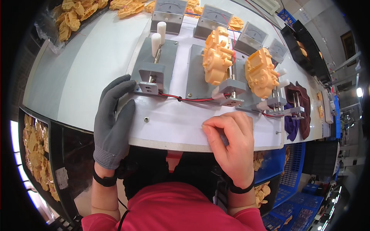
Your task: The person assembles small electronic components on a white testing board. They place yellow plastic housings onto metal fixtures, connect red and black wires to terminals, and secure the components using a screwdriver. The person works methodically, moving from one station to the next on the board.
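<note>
My left hand (pixel 111 115), in a grey knit glove, lies on the left of the white work board (pixel 173 133). Its fingertips reach the front corner of the left grey test fixture (pixel 151 79), thumb apart from the fingers, and no object shows in it. That fixture bears two white-capped pins and no housing. Bare, my right hand (pixel 235 144) rests near the board's front edge, fingers curled and thumb drawn to the index finger; nothing shows between them. Beyond it, a yellow plastic gear housing (pixel 217 57) stands on the middle fixture, and another housing (pixel 262 73) on the fixture to its right.
Several analog meters (pixel 168 15) line the back of the board. A red and black cable (pixel 192 100) joins the fixtures. Yellow parts (pixel 73 17) are heaped at the far left, with more in a black crate (pixel 36 154). Dark cloth (pixel 302 109) lies at the right.
</note>
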Demonstrator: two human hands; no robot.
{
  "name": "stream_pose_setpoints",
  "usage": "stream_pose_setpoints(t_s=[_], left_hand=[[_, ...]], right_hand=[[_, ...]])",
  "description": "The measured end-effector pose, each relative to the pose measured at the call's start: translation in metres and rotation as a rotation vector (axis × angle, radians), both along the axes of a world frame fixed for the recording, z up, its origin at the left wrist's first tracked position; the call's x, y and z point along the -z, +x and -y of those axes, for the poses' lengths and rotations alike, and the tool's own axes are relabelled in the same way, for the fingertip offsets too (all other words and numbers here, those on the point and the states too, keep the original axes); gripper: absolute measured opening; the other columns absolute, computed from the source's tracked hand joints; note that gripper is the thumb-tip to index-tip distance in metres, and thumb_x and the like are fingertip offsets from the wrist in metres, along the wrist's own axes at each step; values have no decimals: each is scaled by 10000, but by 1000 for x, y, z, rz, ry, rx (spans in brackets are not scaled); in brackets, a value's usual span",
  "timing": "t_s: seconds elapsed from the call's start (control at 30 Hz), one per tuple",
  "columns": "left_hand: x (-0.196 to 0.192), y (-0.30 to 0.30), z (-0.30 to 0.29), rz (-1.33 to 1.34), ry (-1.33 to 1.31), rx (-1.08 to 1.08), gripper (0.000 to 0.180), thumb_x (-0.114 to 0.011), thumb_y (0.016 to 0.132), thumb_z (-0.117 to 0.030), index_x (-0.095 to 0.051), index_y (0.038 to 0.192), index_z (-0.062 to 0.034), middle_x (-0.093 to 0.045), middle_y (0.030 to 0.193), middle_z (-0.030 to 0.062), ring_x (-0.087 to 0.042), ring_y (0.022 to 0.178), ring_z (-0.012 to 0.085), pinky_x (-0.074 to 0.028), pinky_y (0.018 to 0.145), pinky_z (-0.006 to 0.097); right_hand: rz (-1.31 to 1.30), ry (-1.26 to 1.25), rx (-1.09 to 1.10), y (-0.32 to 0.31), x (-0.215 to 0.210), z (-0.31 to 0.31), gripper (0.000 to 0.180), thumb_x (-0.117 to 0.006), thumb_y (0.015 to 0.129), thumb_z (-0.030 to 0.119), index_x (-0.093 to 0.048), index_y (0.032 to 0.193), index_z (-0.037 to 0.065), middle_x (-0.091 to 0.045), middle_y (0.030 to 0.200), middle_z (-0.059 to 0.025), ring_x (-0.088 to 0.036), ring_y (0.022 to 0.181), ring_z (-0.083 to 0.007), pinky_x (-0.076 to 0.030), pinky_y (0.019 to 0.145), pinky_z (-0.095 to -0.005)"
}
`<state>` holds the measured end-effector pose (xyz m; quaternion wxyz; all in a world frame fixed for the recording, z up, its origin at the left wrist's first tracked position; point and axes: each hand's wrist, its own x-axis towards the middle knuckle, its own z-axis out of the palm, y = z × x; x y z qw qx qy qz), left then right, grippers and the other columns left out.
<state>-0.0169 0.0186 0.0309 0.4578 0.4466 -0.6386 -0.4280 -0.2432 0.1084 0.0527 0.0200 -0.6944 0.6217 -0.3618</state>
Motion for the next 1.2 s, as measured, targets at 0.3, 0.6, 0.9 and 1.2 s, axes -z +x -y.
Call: stream_pose_setpoints(t_s=[0.3,0.6,0.9,1.2], left_hand=[[-6,-5,7,17,146,115,344,-467,979,-87,-563,1297,0,-553,1343,140,-535,1217,207,-406,1054,335],[18,-6,5,-132,167,-78,437,-458,1047,-190,-440,1415,45,-515,1372,137,-522,1221,218,-400,1057,359],[21,4,12,-123,181,-34,481,-454,1043,-200,-410,1465,25,-522,1397,152,-531,1230,219,-409,1060,358],[17,-4,4,-202,210,-39,433,-466,1045,-205,-452,1408,30,-522,1371,144,-519,1226,219,-395,1057,364]], right_hand=[[5,-80,-11,-10,1,1,114,-751,813,121,-653,863,90,-594,843,-57,-577,850,-258,-430,781,-386],[19,-218,56,-11,14,-2,128,-723,827,156,-604,838,111,-501,830,-10,-534,816,-194,-401,751,-331],[-9,-213,49,-7,14,-1,112,-681,840,149,-595,809,86,-522,846,-33,-526,853,-210,-406,797,-353],[-23,-210,40,-8,15,-2,130,-710,807,152,-594,809,93,-525,856,-32,-529,860,-211,-407,793,-354]])
